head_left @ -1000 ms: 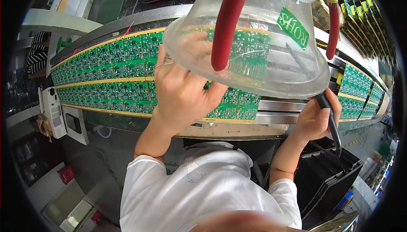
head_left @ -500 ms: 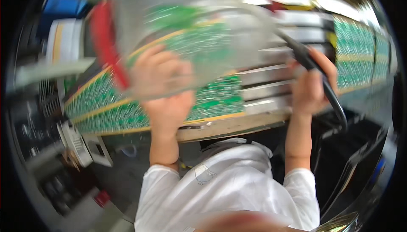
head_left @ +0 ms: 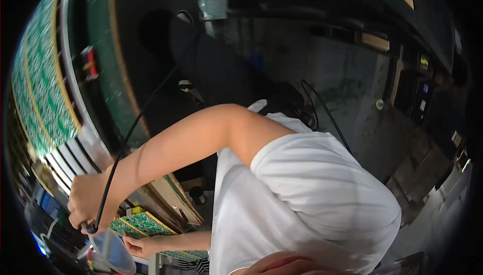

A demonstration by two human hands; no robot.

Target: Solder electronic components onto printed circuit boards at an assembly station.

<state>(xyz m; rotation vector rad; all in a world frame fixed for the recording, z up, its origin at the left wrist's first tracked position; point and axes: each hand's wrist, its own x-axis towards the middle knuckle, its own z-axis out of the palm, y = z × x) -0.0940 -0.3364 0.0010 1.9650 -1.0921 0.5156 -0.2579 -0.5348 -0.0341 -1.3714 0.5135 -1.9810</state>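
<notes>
- The view has swung round since the earlier picture: both hands were near the middle, and now they are low on the left.
- The right hand (head_left: 95, 199) is closed round the black tool (head_left: 91, 228), as it was before.
- The tool's black cord (head_left: 118, 154) now shows, going up across the right arm.
- The left hand (head_left: 143, 245) was behind the clear hood (head_left: 118, 252). Now it shows just beside it.
- The hood looks much smaller now, between the two hands, just below the right one.
- Small green boards (head_left: 146, 223) are right by the left hand; more green boards (head_left: 43, 74) are well above the right hand.
- The white shirt (head_left: 327, 184) now fills a big part, right of both hands.
- The right hand hides most of the tool, and its tip is not clear.
- The left fingers are small and blurry, so I cannot tell if they hold or touch anything.
- The hood is dim near the dark rim.
</notes>
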